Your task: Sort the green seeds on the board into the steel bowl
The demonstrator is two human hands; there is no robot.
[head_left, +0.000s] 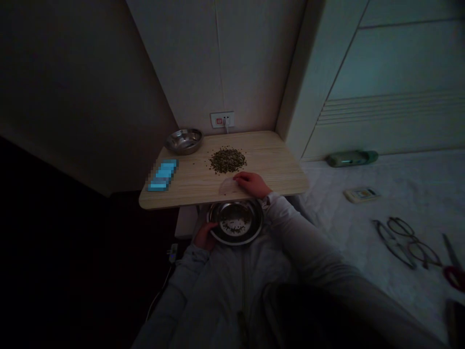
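Under the table's front edge, my left hand (205, 236) grips the left rim of a steel bowl (257, 224) in my lap. Small dark seed-like grains (234, 228) lie scattered in the bottom of that bowl. Over the front of the wooden table (269, 160), my right hand (253, 184) pinches a thin, see-through piece with a rounded edge (227, 186); its exact kind is unclear in the dim light. Just beyond my right hand, a loose pile of small dark grains (227, 160) spreads over the tabletop.
A second steel bowl (184, 141) stands at the table's back left, behind a lit, blurred phone (163, 175). A wall socket (222, 119) is behind. On the bed at right lie a green bottle (351, 158), a pale device (361, 195), glasses (401, 227) and scissors (454, 277).
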